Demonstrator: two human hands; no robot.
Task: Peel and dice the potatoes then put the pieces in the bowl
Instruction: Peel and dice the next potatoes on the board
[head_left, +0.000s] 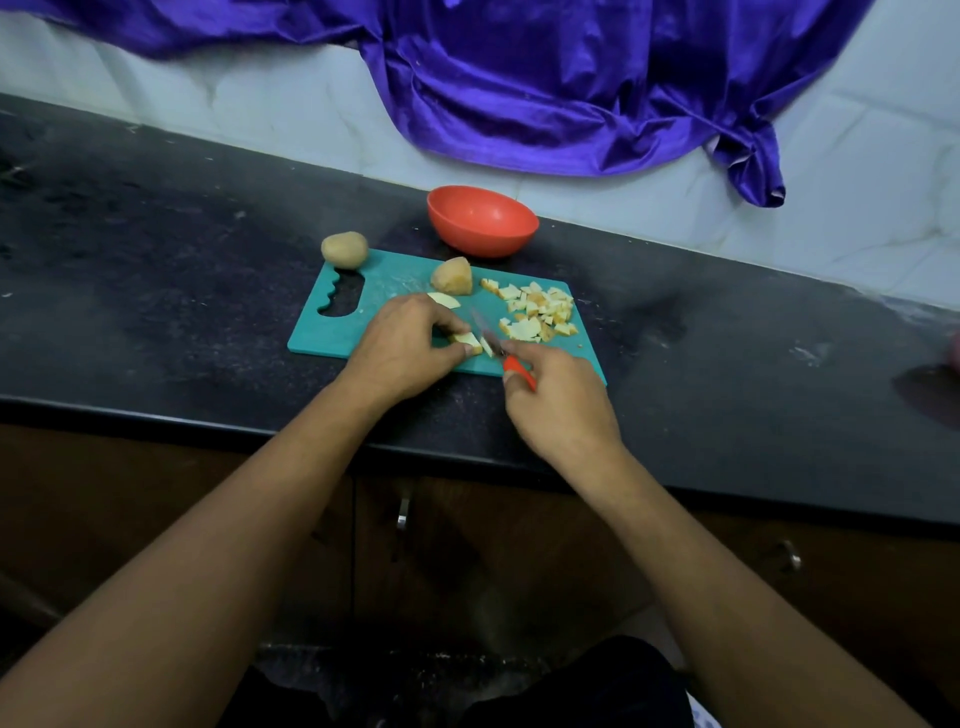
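Domestic kitchen: a dark speckled stone table (156, 270) backed by a pale tiled wall (260, 119), wooden cabinet doors (519, 545) with metal handles (402, 514) beneath, and a teal cutting board (384, 280), diced potato (540, 312) and an orange bowl (483, 221) on top.

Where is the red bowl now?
Head view, centre: the red bowl sits on the dark counter beyond the far edge of the teal cutting board, behind the cut potato.

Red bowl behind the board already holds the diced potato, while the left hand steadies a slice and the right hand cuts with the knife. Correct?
No: the head view shows the red bowl empty; the diced potato lies on the cutting board. The left hand does steady a slice while the right hand cuts with the knife.
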